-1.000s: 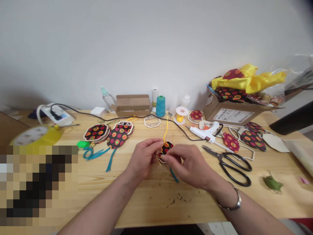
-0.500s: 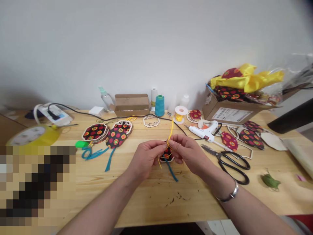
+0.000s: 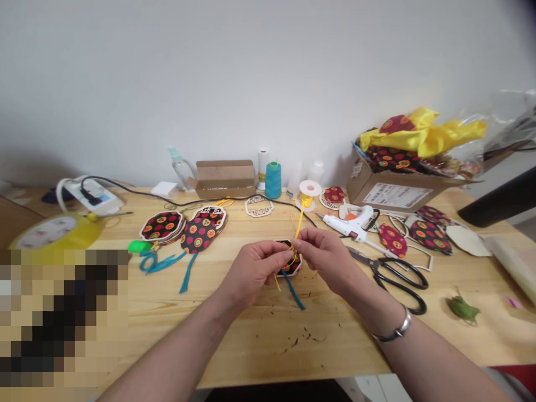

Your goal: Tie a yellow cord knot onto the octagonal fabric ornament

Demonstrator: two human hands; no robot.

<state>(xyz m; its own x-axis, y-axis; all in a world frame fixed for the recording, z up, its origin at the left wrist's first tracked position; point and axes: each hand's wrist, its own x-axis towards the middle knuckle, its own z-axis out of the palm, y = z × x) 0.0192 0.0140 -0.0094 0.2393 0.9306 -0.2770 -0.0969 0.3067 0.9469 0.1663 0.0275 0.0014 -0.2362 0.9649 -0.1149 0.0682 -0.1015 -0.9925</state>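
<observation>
Over the middle of the wooden table (image 3: 251,346), my left hand (image 3: 255,268) pinches a small patterned fabric ornament (image 3: 290,263) with a teal tassel (image 3: 293,290) trailing toward me. My right hand (image 3: 324,258) pinches a yellow cord (image 3: 298,223) just above the ornament. The cord rises from my fingers toward a yellow spool (image 3: 309,195) at the back. A short yellow end hangs below my left fingers. Both hands are closed, fingertips almost touching.
Black scissors (image 3: 393,276) and a white glue gun (image 3: 352,226) lie right of my hands. Finished ornaments (image 3: 184,229) with teal tassels lie at left. A cardboard box (image 3: 393,190) of fabric stands back right; a teal thread cone (image 3: 273,181), a small box (image 3: 224,178) and bottles line the wall.
My right hand rose from beside the ornament to its top, took the yellow cord and drew it up taut. My left hand stayed on the ornament.
</observation>
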